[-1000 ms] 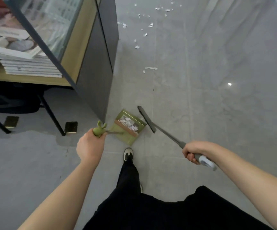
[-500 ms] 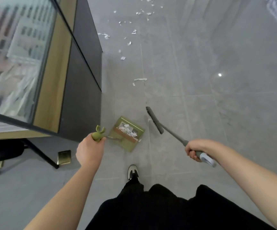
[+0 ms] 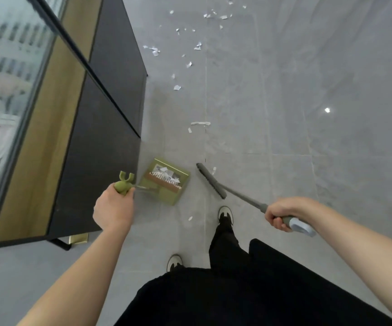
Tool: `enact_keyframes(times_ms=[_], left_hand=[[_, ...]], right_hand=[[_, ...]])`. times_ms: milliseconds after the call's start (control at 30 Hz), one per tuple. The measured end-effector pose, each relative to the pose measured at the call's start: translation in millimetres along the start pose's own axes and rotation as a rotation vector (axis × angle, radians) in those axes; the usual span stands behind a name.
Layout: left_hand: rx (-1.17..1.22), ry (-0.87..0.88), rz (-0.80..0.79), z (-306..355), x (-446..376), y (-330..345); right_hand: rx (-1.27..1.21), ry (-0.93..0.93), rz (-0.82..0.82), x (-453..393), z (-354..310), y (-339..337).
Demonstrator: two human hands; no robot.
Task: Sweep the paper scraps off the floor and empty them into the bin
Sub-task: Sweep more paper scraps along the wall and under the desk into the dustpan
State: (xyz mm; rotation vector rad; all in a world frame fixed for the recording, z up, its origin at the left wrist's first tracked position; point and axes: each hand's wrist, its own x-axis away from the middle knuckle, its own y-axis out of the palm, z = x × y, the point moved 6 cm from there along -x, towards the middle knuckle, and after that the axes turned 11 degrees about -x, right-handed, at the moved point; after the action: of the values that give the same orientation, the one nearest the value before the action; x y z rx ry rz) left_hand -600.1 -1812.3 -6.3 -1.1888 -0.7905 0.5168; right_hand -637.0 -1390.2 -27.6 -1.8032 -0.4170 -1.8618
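Note:
My left hand (image 3: 114, 209) grips the green handle of a long-handled olive dustpan (image 3: 166, 182), which holds several white paper scraps. My right hand (image 3: 282, 214) grips the grey broom (image 3: 211, 181) by its handle; the brush head hangs just right of the dustpan, near the floor. White paper scraps (image 3: 177, 87) lie scattered on the grey tiles ahead, with a long strip (image 3: 200, 123) closer and one small scrap (image 3: 190, 218) near my right foot. No bin is in view.
A dark cabinet (image 3: 110, 109) with a glass-fronted top stands along the left, its corner close to the dustpan. My feet in light shoes (image 3: 225, 214) stand on the grey tiled floor (image 3: 308, 114), which stretches to the right and ahead.
I have stepped forward along the cabinet; the scraps ahead are nearer. Dustpan and broom stay in my hands, the brush head now lower and closer to the pan.

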Motion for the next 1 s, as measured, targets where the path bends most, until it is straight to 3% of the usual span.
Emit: enact_keyframes(times_ms=[267,567,833,1000], left_hand=[[0.059,-0.145,0.095,60.8,-14.1,-10.1],[0.092,-0.195,0.173,84.7,-17.3,-12.7],[0.073,-0.199,0.181,100.6,-13.2,-5.5],[0.085,-0.216,0.198,101.8,-9.8,-4.8]], right_hand=[[0.267,0.172,-0.188,-12.8,-61.1,-55.2],[0.417,0.197,-0.309,-45.9,-81.4,-18.2],[0.526,0.201,-0.258,-72.3,-91.7,-41.4],[0.454,0.18,-0.199,-75.6,-116.9,-82.3]])
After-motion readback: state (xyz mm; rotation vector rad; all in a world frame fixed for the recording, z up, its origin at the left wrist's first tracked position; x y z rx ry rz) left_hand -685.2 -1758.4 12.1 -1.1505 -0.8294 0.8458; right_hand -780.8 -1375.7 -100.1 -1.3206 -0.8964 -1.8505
